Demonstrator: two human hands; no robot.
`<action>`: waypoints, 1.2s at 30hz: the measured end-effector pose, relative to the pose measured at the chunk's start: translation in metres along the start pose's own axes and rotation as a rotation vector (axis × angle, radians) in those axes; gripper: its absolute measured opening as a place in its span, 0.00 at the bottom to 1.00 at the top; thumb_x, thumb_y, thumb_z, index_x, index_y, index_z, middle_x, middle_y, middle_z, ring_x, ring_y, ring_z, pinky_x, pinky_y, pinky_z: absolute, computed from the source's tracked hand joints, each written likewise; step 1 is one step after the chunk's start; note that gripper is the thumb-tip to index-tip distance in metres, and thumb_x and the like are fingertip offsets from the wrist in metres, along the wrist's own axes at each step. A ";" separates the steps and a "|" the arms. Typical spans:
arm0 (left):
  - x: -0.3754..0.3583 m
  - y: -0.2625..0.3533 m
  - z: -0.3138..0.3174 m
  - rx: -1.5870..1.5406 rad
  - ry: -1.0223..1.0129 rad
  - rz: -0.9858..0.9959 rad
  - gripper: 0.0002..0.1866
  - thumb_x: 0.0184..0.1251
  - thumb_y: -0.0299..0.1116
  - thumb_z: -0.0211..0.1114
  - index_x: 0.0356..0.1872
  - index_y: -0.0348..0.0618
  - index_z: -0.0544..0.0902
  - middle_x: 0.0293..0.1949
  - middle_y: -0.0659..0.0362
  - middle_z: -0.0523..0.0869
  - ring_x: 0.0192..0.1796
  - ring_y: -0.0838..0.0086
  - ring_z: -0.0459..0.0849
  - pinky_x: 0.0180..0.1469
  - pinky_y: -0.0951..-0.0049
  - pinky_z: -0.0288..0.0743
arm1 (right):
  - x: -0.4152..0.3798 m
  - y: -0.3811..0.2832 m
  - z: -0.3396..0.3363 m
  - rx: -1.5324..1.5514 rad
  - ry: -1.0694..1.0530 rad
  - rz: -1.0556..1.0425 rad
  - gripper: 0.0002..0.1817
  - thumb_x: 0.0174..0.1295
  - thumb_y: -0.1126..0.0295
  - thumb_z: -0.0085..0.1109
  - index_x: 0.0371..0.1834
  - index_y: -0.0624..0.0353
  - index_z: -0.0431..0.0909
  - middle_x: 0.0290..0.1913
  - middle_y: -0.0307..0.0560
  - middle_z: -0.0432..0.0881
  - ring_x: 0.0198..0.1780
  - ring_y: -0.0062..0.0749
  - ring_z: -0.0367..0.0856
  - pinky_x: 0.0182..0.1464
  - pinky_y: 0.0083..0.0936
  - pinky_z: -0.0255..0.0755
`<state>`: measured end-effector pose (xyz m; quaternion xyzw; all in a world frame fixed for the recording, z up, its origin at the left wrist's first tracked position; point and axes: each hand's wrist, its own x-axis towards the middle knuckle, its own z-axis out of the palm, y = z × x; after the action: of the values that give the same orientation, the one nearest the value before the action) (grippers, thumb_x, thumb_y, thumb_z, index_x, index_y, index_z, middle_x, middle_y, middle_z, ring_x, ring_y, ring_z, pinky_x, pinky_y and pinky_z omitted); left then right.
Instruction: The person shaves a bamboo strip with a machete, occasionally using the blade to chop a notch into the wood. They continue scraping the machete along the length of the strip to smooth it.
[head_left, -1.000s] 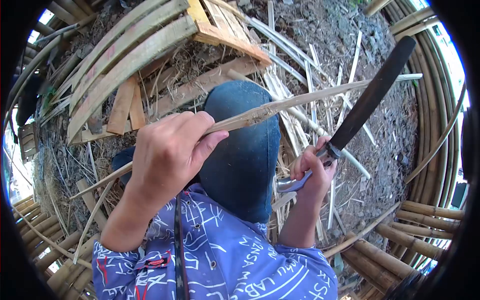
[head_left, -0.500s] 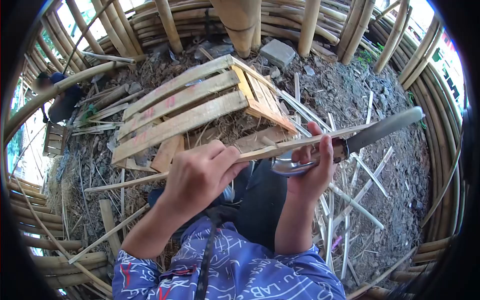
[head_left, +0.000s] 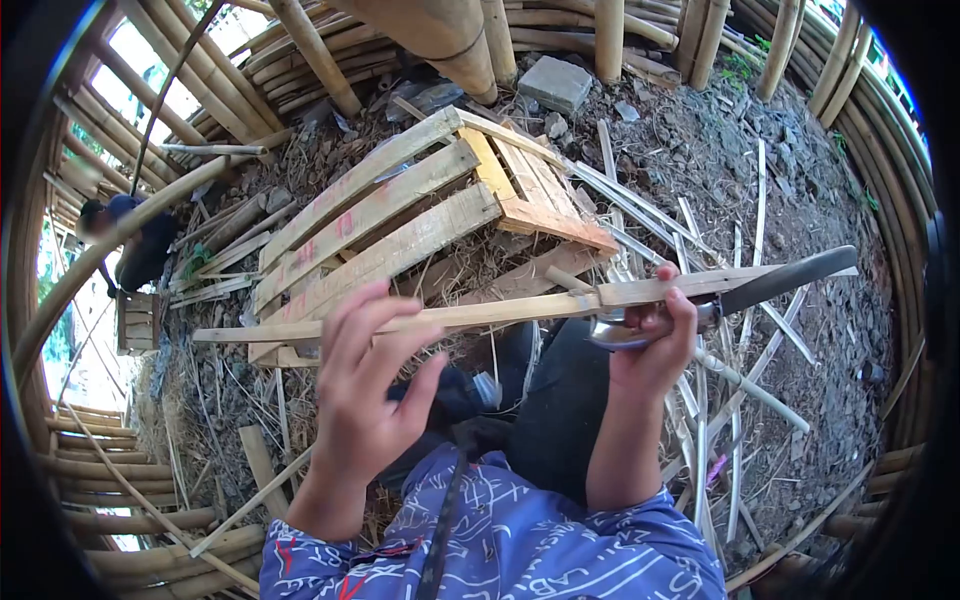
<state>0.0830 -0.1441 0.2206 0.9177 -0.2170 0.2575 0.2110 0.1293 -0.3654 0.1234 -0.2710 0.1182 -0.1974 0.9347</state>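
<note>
Since the earlier frame, my left grip (head_left: 372,415) is loosening from the pale strip (head_left: 500,315); at centre-left its fingers are spreading wide, and I cannot tell whether they are touching it. Right of centre, my right grip (head_left: 652,345) is closing around the handle of the long knife (head_left: 790,278). The strip is crossing the middle of the frame.

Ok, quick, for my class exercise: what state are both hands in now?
Left hand: open, spread at the long, pale wooden strip; contact unclear.
Right hand: closed, holding that strip and a long grey metal knife.
</note>
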 end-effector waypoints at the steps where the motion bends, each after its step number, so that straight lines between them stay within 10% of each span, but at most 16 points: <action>1: -0.006 -0.004 -0.008 -0.076 -0.001 0.013 0.12 0.52 0.25 0.71 0.39 0.39 0.82 0.44 0.52 0.82 0.54 0.53 0.78 0.57 0.57 0.71 | 0.003 -0.002 -0.005 0.006 -0.008 0.027 0.13 0.60 0.67 0.51 0.44 0.62 0.73 0.15 0.27 0.63 0.19 0.13 0.63 0.23 0.12 0.61; 5: -0.026 -0.045 -0.018 -1.056 -0.563 -0.111 0.16 0.56 0.27 0.71 0.46 0.37 0.81 0.44 0.52 0.83 0.53 0.57 0.80 0.56 0.61 0.72 | 0.006 -0.007 -0.008 0.020 0.062 0.024 0.12 0.60 0.67 0.53 0.45 0.60 0.74 0.15 0.28 0.62 0.19 0.14 0.62 0.25 0.11 0.61; 7: -0.040 -0.071 -0.015 -1.365 -1.514 -0.220 0.23 0.57 0.27 0.71 0.55 0.37 0.77 0.46 0.51 0.83 0.51 0.61 0.82 0.55 0.65 0.74 | 0.005 -0.007 -0.008 0.026 0.119 0.019 0.14 0.62 0.68 0.53 0.47 0.66 0.72 0.19 0.32 0.67 0.20 0.14 0.66 0.28 0.13 0.65; 10: -0.070 -0.065 -0.006 -0.412 -1.300 -0.277 0.35 0.57 0.45 0.72 0.62 0.36 0.72 0.53 0.49 0.82 0.55 0.62 0.81 0.58 0.63 0.73 | 0.008 -0.004 -0.011 0.040 0.156 0.017 0.14 0.64 0.68 0.53 0.49 0.66 0.73 0.20 0.31 0.68 0.22 0.13 0.66 0.29 0.13 0.65; 12: -0.083 -0.086 -0.004 -0.608 -1.278 -0.187 0.38 0.57 0.51 0.71 0.62 0.36 0.72 0.55 0.45 0.80 0.58 0.57 0.78 0.61 0.60 0.70 | 0.007 -0.005 -0.011 0.025 0.140 0.031 0.14 0.66 0.67 0.53 0.49 0.65 0.74 0.21 0.31 0.67 0.23 0.12 0.66 0.29 0.12 0.65; 14: -0.079 -0.104 -0.005 -1.843 -1.215 -0.173 0.38 0.56 0.50 0.71 0.64 0.37 0.70 0.56 0.39 0.78 0.59 0.51 0.77 0.62 0.57 0.68 | 0.009 -0.003 -0.013 0.048 0.140 -0.005 0.14 0.67 0.66 0.53 0.49 0.64 0.75 0.21 0.30 0.67 0.23 0.11 0.65 0.30 0.12 0.65; 15: -0.081 -0.116 0.001 -2.068 -1.086 -0.129 0.39 0.56 0.52 0.71 0.64 0.40 0.70 0.55 0.35 0.77 0.61 0.42 0.73 0.63 0.40 0.62 | 0.010 -0.002 -0.013 0.036 0.156 -0.022 0.13 0.68 0.64 0.53 0.48 0.63 0.75 0.22 0.29 0.66 0.24 0.11 0.64 0.30 0.11 0.64; 16: -0.090 -0.114 -0.002 -2.024 -0.691 -0.473 0.34 0.57 0.44 0.71 0.61 0.37 0.70 0.53 0.41 0.79 0.60 0.50 0.76 0.63 0.50 0.66 | 0.011 -0.002 -0.015 0.042 0.137 -0.021 0.13 0.69 0.63 0.53 0.47 0.62 0.75 0.22 0.30 0.65 0.25 0.11 0.64 0.29 0.11 0.64; 18: -0.079 -0.103 0.000 -0.910 -0.376 -0.908 0.27 0.59 0.33 0.71 0.57 0.37 0.72 0.51 0.49 0.81 0.55 0.63 0.81 0.61 0.64 0.71 | 0.010 -0.003 -0.013 0.033 0.187 -0.036 0.13 0.69 0.62 0.54 0.46 0.62 0.75 0.23 0.30 0.64 0.25 0.11 0.63 0.29 0.11 0.63; 19: -0.078 -0.099 0.001 -0.914 -0.374 -0.904 0.27 0.59 0.33 0.71 0.57 0.37 0.72 0.51 0.49 0.81 0.55 0.63 0.81 0.61 0.64 0.71 | 0.009 -0.004 -0.014 0.032 0.183 -0.040 0.13 0.69 0.62 0.54 0.46 0.62 0.75 0.23 0.30 0.64 0.25 0.11 0.63 0.29 0.11 0.63; 28: -0.051 -0.047 -0.047 -0.226 0.056 0.093 0.07 0.53 0.25 0.67 0.34 0.36 0.81 0.32 0.53 0.82 0.38 0.60 0.83 0.44 0.64 0.76 | 0.014 -0.008 -0.023 -0.049 0.260 -0.118 0.14 0.68 0.60 0.57 0.42 0.60 0.77 0.22 0.30 0.65 0.26 0.12 0.62 0.32 0.13 0.62; 36: -0.048 -0.073 -0.053 0.457 -0.029 -0.167 0.25 0.50 0.33 0.71 0.54 0.50 0.81 0.66 0.49 0.68 0.72 0.47 0.57 0.72 0.48 0.51 | 0.019 -0.014 -0.032 -0.021 0.255 -0.134 0.13 0.67 0.62 0.58 0.42 0.62 0.77 0.23 0.31 0.66 0.25 0.12 0.62 0.30 0.14 0.60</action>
<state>0.0627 -0.0439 0.2142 0.9598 -0.0796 0.2686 0.0152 0.1316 -0.3993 0.1025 -0.2609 0.2196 -0.2910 0.8939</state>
